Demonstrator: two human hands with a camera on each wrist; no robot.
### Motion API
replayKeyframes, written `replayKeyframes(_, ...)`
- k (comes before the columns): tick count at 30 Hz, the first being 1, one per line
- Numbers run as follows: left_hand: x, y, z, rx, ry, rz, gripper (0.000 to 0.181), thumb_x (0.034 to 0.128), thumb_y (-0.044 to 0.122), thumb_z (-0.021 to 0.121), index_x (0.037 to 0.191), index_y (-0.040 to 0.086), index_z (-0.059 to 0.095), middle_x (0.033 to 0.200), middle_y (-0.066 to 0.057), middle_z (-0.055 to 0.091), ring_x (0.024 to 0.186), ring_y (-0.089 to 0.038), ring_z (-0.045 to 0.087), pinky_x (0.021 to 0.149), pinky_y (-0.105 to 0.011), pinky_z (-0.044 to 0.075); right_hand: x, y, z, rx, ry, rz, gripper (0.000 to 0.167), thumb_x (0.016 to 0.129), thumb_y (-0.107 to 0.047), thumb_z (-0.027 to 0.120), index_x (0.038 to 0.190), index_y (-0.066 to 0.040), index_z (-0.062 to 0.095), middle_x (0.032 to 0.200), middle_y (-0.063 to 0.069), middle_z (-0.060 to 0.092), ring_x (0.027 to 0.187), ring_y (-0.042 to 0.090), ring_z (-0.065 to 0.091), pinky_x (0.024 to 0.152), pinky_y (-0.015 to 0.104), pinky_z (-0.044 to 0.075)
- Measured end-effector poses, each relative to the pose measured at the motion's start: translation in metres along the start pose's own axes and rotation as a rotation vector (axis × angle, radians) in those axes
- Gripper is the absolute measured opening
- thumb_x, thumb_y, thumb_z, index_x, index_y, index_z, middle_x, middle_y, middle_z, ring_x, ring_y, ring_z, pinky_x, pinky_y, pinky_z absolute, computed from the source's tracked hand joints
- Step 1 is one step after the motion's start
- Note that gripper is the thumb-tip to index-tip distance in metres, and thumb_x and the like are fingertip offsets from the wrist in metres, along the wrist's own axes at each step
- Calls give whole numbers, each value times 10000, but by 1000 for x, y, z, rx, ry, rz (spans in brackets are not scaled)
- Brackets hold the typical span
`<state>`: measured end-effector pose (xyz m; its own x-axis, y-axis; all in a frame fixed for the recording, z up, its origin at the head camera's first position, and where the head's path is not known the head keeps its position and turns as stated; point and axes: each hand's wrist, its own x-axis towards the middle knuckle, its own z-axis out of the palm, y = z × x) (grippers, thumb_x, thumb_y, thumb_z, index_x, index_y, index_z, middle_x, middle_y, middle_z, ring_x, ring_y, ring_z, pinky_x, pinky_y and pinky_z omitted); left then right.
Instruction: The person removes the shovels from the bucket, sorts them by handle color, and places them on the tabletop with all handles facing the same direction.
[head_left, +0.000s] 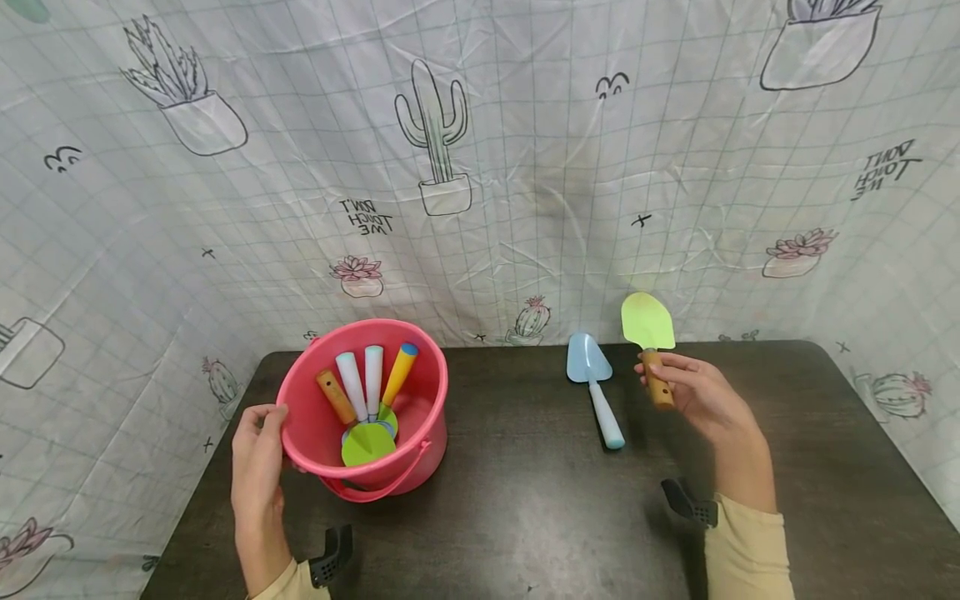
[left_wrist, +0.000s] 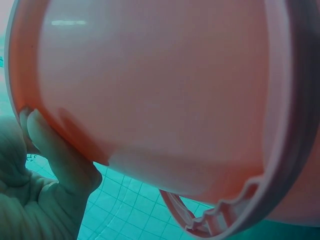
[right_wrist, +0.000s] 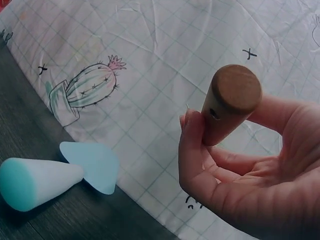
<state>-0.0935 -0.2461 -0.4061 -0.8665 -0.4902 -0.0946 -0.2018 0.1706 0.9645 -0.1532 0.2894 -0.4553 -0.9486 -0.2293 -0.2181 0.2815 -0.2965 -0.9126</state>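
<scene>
A pink bucket (head_left: 433,457) stands at the left of the table, its rim pinched between the thumb and fingers of my left hand (head_left: 255,467). The left wrist view shows the thumb on the bucket's wall (left_wrist: 150,90). Inside are several hand tools, handles up: a wooden handle (head_left: 335,397), two white handles and a yellow handle (head_left: 400,375), with a round green blade (head_left: 367,444) in front. My right hand (head_left: 712,404) holds a small green trowel (head_left: 647,321) by its wooden handle (right_wrist: 232,95), blade up, above the table. Left of it lies a light-blue trowel (head_left: 588,358) with a white handle.
The dark table (head_left: 510,508) runs back to a white grid-patterned cloth (head_left: 540,167) with cactus drawings, which hangs behind and at the sides. The bucket's pink carrying handle (head_left: 375,493) hangs down at its front. A black wrist mount (head_left: 688,502) sits on the right wrist.
</scene>
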Motion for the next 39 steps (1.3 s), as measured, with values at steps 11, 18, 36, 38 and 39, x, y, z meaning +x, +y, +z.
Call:
replayKeyframes(11,2,0,0,-9,-5,18,279,1083,278,474,1204,29,498,722,21,595,518,-86,518,481,-225,448,0,3,-9,1,26,-14,256,1063,-27,533,1047,-174,742,1038,13,737,932,128,693,813,282,574)
replayKeyframes(18,3,0,0,-1,-6,13,286,1083,280,472,1213,26,497,731,18,596,526,-86,524,486,-224,453,0,5,-15,-37,79,18,238,1061,-71,563,1027,-217,747,1033,-19,744,918,103,683,806,265,555)
replayKeyframes(36,5,-1,0,13,-7,10,297,1083,289,472,1225,29,491,726,14,585,518,-99,510,485,-243,458,-1,11,-26,-37,85,15,250,1067,-66,551,1030,-224,742,1041,-34,752,917,90,683,801,258,548)
replayKeyframes(38,5,-1,0,9,-9,9,293,1083,289,473,1222,31,491,715,15,580,512,-100,504,483,-245,456,0,13,-28,-46,100,28,238,1065,-77,559,1027,-232,735,1040,-40,750,929,92,683,808,259,548)
replayKeyframes(39,6,-1,0,8,-10,9,293,1082,290,473,1221,33,491,713,18,579,513,-100,500,483,-246,454,0,14,-29,-54,107,33,233,1065,-84,562,1025,-238,732,1041,-45,749,936,92,683,812,260,548)
